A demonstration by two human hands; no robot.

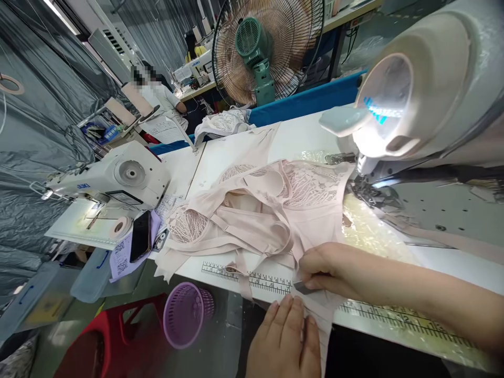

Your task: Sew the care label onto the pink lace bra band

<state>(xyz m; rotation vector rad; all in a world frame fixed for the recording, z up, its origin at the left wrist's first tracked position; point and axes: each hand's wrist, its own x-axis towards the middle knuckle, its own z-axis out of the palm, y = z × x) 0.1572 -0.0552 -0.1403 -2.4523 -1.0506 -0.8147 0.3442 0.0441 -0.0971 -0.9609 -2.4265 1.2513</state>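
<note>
Right now the right hand [321,268] is closed on a small dark grey piece [302,287], too covered to name, above the pale pink garment [255,226]. Just nearer the wearer, the left hand [283,338] lies flat, fingers extended on cloth at the table's front edge. Most of the garment spreads ahead and leftward of both hands; its far right side reaches the lit sewing machine [425,100]. If the grey piece has a sharp edge, a slip could nick cloth or the fingertips close by; weight hanging over the edge could drag the garment if the left palm lifted. A strap [244,286] left of the hands also overhangs, crossing the printed ruler [271,283], and could snag. Ahead-right, machine and crinkled plastic film [378,236] crowd the right hand; more room lies leftward, along the white table [303,126] towards a phone [140,236].
</note>
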